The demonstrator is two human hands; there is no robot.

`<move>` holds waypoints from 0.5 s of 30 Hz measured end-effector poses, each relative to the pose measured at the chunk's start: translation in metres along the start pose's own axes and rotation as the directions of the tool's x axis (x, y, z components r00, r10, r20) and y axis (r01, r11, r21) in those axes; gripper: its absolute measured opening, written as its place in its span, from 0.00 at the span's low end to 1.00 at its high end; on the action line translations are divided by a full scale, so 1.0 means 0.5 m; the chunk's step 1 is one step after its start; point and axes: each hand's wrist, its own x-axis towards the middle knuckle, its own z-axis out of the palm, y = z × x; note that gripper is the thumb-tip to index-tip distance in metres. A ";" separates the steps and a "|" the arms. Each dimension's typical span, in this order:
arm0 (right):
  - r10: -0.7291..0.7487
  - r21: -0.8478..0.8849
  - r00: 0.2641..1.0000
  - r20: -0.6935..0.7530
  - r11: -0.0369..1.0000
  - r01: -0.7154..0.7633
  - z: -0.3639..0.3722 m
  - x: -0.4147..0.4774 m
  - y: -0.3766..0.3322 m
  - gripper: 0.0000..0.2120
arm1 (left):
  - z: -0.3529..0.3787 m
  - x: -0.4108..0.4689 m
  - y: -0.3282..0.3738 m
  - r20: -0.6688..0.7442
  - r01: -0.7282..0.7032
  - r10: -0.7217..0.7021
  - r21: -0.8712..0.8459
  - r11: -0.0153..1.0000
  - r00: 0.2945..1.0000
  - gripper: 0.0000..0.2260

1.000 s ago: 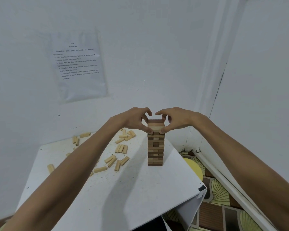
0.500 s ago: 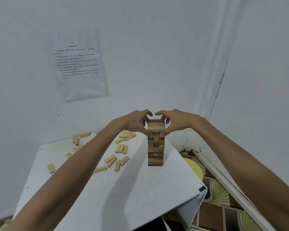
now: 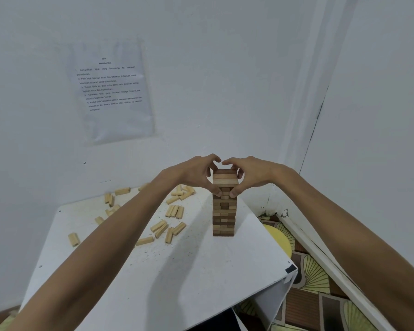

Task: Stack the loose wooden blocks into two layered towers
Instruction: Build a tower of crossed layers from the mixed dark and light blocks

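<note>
Block tower standing upright on the white surface, long axis vertical, left hand and right hand curled round its top layers, loose blocks scattered flat to its left

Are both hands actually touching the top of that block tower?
Touching. The head view shows the left hand and right hand with thumbs pressed on the tower front, fingers curled around its top layers.
</note>
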 end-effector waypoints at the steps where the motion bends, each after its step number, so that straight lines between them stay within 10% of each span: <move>1: -0.002 0.001 1.000 -0.004 1.000 0.002 0.001 0.000 -0.001 0.51 | 0.001 0.001 0.001 0.003 -0.003 0.003 0.000 1.000 1.000 0.46; 15: -0.001 0.016 1.000 -0.022 1.000 0.002 0.004 -0.006 -0.008 0.54 | 0.008 0.000 -0.003 -0.014 -0.009 0.009 -0.027 1.000 1.000 0.51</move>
